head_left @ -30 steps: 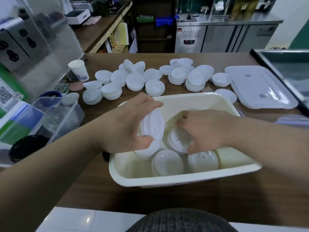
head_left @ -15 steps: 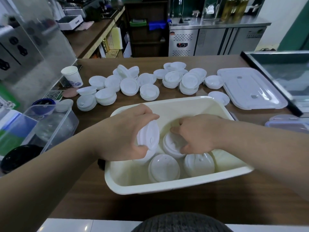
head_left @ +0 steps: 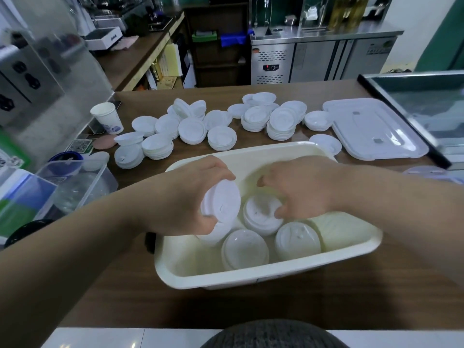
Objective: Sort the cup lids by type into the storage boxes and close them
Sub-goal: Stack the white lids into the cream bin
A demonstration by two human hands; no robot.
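**Cream box [head_left: 251, 278] crowded, both hands in**

Our left hand [head_left: 190, 197] grips one lid [head_left: 221, 200], tilted, over the box's left half; our right hand [head_left: 303, 189] curls round a lid stack [head_left: 261, 218] mid-box. Two more stacks [head_left: 244, 249] hug the near wall. Past the far rim, loose lids [head_left: 221, 136] crowd the tabletop [head_left: 226, 307]; flat cover [head_left: 374, 129] right.

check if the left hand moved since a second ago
No: the left hand still holds its lid over the same left part of the cream box.

Your left hand [head_left: 185, 197] has turned its round white plastic lid [head_left: 221, 200] more face-on. Your right hand [head_left: 303, 189] has eased back, uncovering more of the white lid stack [head_left: 261, 217] beneath.
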